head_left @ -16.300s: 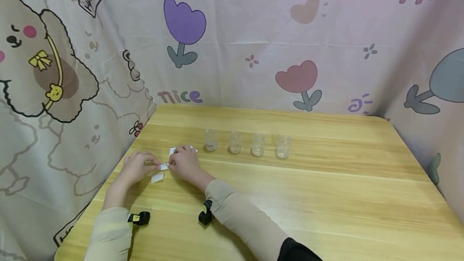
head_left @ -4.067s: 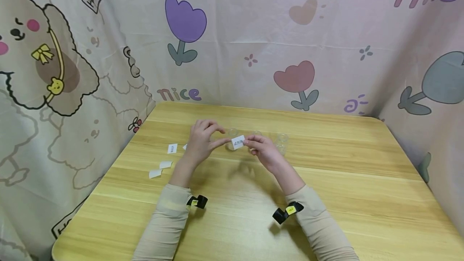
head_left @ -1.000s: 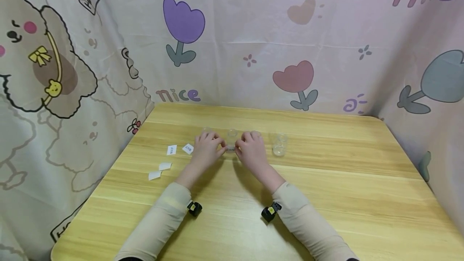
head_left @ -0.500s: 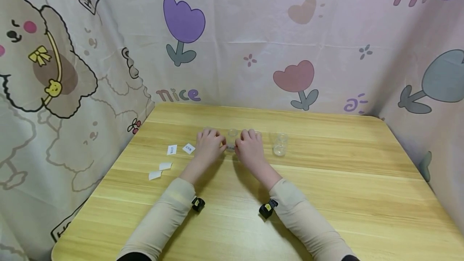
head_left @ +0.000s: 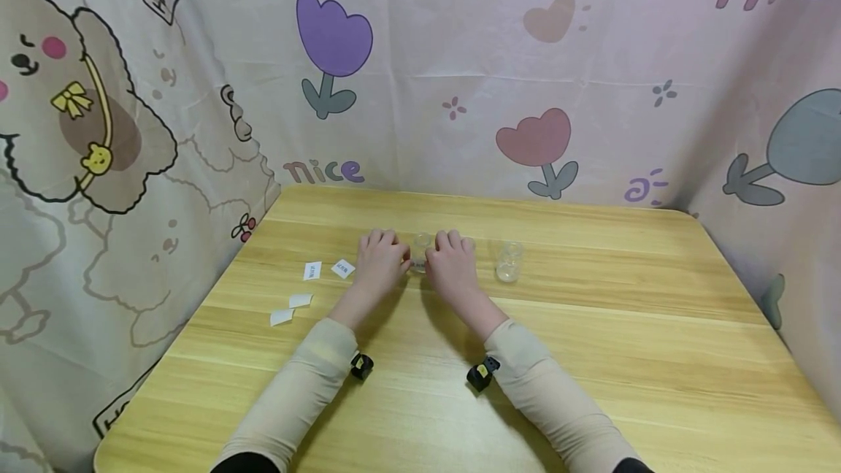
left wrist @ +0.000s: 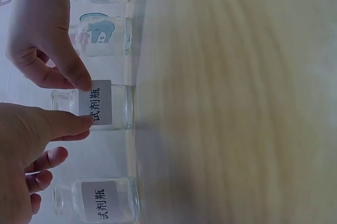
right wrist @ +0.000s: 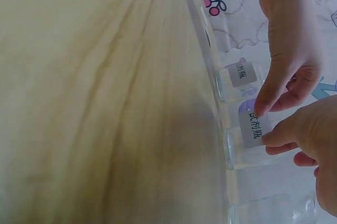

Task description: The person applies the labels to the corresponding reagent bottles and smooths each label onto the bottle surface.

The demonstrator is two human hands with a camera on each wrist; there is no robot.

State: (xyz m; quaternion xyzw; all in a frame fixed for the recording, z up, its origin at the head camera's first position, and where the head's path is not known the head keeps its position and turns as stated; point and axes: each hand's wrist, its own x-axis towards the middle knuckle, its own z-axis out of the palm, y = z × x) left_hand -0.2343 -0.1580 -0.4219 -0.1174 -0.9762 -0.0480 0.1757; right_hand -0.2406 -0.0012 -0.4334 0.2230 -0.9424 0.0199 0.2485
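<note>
Apparently four bottles (left wrist: 116, 37), two hands (head_left: 379, 263) (head_left: 453, 267) — pinching one label (left wrist: 99, 102)

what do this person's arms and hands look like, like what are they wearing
The left hand and right hand are bare; no gloves or rings show. Long, plain beige fabric sleeves cover the forearms, ending near the wrists. Each wrist carries a small, boxy black device with a yellow marking. Black fabric shows farther up both arms.
</note>
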